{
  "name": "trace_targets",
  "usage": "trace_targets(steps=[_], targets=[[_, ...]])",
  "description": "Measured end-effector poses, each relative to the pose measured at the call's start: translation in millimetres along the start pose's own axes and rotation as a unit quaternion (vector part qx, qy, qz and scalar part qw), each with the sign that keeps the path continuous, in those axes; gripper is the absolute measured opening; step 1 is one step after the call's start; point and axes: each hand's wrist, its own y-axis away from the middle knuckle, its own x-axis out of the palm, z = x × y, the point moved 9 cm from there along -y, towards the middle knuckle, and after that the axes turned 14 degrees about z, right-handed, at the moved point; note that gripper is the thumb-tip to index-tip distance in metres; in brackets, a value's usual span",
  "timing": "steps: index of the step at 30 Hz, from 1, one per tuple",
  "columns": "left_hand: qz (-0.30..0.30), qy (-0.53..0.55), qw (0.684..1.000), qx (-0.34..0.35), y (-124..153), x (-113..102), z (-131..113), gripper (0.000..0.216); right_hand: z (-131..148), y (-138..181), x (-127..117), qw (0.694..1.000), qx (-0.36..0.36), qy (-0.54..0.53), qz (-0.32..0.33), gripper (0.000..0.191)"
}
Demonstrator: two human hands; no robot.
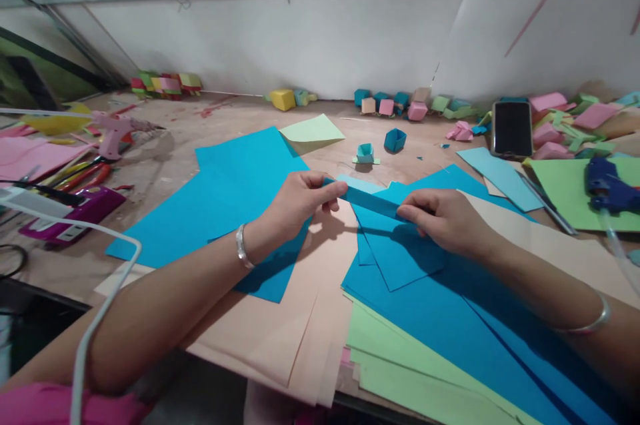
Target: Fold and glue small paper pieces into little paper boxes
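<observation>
Between my two hands a narrow blue paper strip (373, 201) is held above the table, sloping slightly down to the right. My left hand (306, 202) pinches its left end between thumb and fingers. The right end is pinched by my right hand (434, 217). Beneath the strip lie a smaller blue paper piece (400, 255) and large blue sheets (500, 325). More blue sheets (240, 178) are under and beyond my left hand, over peach paper (260, 338). Just past the strip stand two small folded paper boxes, a light blue box (365, 153) and a dark blue box (395, 140).
Folded paper cubes (385, 105) line the wall. A phone (511, 128) stands at right, near a blue glue gun (613, 188) on green paper. At left are a pink glue gun (113, 135), a purple power strip (75, 215) and a white cable (107, 308) crossing before my left arm.
</observation>
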Motion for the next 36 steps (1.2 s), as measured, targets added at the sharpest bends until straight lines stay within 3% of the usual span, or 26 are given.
trace_targets(steps=[3,5,7,9,13,16,18,19,21,23,24,26,28,30,36], targets=[[0.016,0.075,0.996,0.033,0,5,0,0.032,-3,3,8,0.993,0.023,-0.115,0.006,0.033],[0.079,0.093,0.992,0.021,3,28,3,0.031,-3,6,18,0.984,0.038,-0.174,0.012,0.032],[0.137,0.101,0.985,0.017,11,56,4,0.029,3,8,29,0.982,0.031,-0.186,0.027,0.031],[0.110,0.084,0.990,0.008,18,67,7,0.025,15,10,37,0.989,-0.013,-0.139,0.040,0.030],[0.021,0.045,0.999,0.004,24,53,5,0.024,37,16,45,0.993,-0.112,-0.006,0.025,0.025],[-0.065,0.018,0.998,0.020,20,13,-6,0.038,36,16,48,0.993,-0.115,-0.018,0.036,0.019],[-0.088,-0.012,0.995,0.047,16,-6,-16,0.037,33,17,39,0.994,-0.098,-0.036,-0.004,0.011],[-0.089,-0.033,0.994,0.044,15,-10,-18,0.038,31,18,32,0.994,-0.093,-0.037,-0.036,0.006],[-0.081,-0.043,0.995,0.035,14,-9,-19,0.039,33,21,22,0.991,-0.099,-0.022,-0.084,0.020],[-0.035,-0.046,0.998,0.009,15,8,-13,0.036,39,23,23,0.988,-0.120,0.011,-0.091,0.028],[-0.001,-0.043,0.999,-0.002,16,22,-9,0.033,42,23,25,0.987,-0.133,0.031,-0.086,0.024],[0.057,-0.034,0.998,0.017,20,45,-8,0.022,48,24,31,0.982,-0.160,0.066,-0.076,0.018],[0.082,-0.029,0.995,0.038,22,55,-7,0.014,52,25,37,0.976,-0.184,0.090,-0.068,0.026],[0.066,-0.002,0.996,0.051,20,49,-5,0.014,54,25,39,0.973,-0.196,0.105,-0.062,0.026],[-0.041,0.143,0.986,0.079,-1,-11,4,0.019,43,18,30,0.977,-0.174,0.102,-0.068,0.022]])
